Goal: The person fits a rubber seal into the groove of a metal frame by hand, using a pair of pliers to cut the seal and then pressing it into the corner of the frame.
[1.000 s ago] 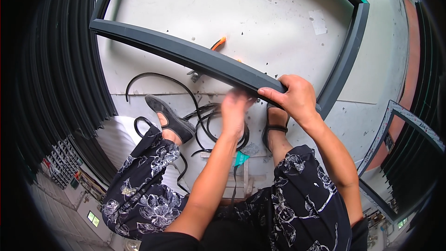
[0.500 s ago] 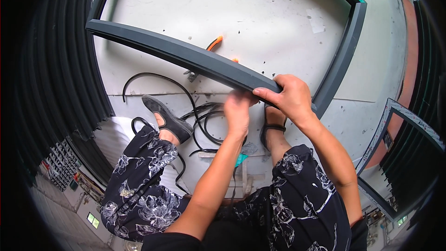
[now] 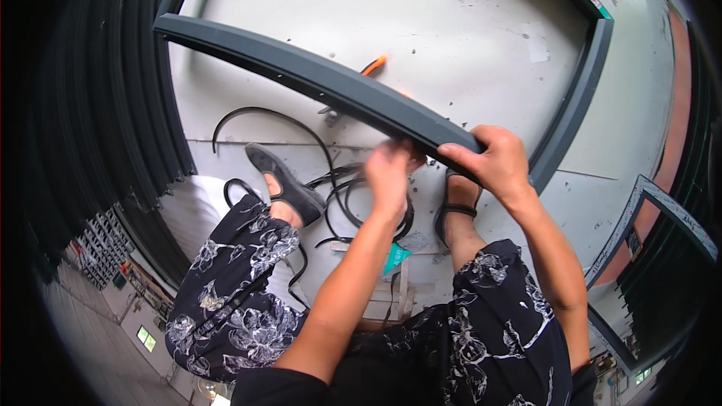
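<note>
A large dark grey window frame point(image 3: 301, 68) lies tilted in front of me, its near bar slanting from upper left to lower right. My right hand point(image 3: 498, 162) is closed round that bar near its right corner, thumb on the near side and fingers over the top. Just left of it, my left hand point(image 3: 389, 177) is at the bar's near underside. Motion smears its fingers, and whether they hold anything is hidden. A long black rubber strip point(image 3: 263, 110) lies looped on the floor between my feet. Partly behind the bar is a hand tool with orange-and-black handles point(image 3: 374, 65).
Dark ribbed profiles point(image 3: 113, 83) stand stacked along the left side. A second frame with patterned film point(image 3: 681, 214) leans at the right. Pale board point(image 3: 466, 37) covers the floor under the frame, with small dark scraps on it. A green tag point(image 3: 396, 258) lies near my knees.
The whole view has shifted, so the frame and floor appear farther right. My right hand keeps its grip on the bar. My left hand still moves at the bar's near underside.
</note>
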Motion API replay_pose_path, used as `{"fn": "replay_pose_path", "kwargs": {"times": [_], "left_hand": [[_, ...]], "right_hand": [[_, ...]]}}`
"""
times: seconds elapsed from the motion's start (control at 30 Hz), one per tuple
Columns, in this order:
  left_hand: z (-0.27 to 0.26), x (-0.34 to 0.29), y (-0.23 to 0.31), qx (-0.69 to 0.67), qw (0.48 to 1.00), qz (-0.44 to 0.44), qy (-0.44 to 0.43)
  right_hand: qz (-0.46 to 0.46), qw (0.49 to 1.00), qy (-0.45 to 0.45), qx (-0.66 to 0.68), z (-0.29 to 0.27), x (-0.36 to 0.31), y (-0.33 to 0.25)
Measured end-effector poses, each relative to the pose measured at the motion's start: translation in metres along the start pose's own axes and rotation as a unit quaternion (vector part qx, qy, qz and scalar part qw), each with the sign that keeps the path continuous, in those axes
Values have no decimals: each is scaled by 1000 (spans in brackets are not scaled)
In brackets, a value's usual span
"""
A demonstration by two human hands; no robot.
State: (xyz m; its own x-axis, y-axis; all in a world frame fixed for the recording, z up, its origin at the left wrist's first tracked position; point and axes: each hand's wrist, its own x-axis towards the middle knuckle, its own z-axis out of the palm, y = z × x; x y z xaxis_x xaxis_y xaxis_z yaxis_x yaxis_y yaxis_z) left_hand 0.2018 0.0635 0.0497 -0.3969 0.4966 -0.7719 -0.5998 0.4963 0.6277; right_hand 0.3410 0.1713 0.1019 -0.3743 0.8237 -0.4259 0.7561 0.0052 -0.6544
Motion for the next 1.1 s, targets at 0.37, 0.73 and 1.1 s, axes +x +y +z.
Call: {"fn": "replay_pose_path", "kwargs": {"times": [0.37,0.73,1.1], "left_hand": [[-66,66,91,22,998,52,34],[-85,81,123,0,996,85,-15],[-136,163,219,25,996,24,88]], "right_hand": [[9,1000,2,5,-2,0,1],[23,1000,-10,3,-10,1,-3],[16,1000,1,9,-5,10,-1]]}}
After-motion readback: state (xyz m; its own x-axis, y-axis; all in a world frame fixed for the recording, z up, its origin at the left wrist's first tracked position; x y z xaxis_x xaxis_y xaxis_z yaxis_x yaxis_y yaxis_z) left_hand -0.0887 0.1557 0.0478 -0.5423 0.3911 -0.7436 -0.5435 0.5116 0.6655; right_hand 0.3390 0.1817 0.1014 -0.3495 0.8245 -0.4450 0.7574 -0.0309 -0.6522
